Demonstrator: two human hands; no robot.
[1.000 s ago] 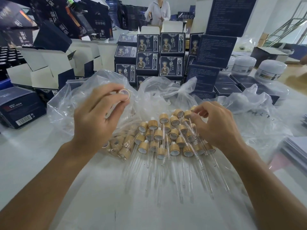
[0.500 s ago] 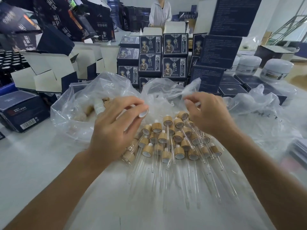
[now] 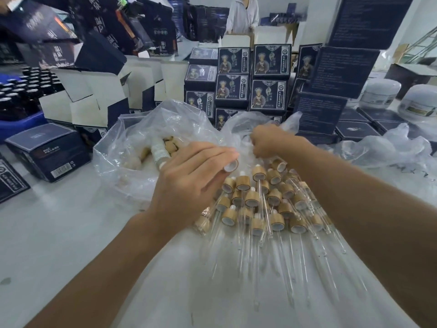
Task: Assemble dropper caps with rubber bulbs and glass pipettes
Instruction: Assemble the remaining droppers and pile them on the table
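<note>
Bamboo-coloured dropper caps [image 3: 260, 200] with white inner rims lie heaped on a clear plastic sheet [image 3: 236, 292] in the head view, their glass pipettes [image 3: 264, 233] fanned toward the camera across the pale table [image 3: 59, 245]. The left hand [image 3: 189, 183] hovers over the near-left edge of the heap, its fingers curled around a single cap [image 3: 231, 165] whose white open end shows at the fingertips. The right hand [image 3: 269, 143] reaches past the far side of the heap with its fingers bent downward against the crumpled clear plastic bag [image 3: 146, 129]; whether it holds anything cannot be told. Inside that bag, left of the hands, loose caps and a pale tube-shaped item sit blurred behind the film. Dark blue printed boxes [image 3: 250, 76] are stacked just behind the bag, white jars [image 3: 380, 91] stand at the far right, and a person in a light top [image 3: 243, 15] stands in the background.
</note>
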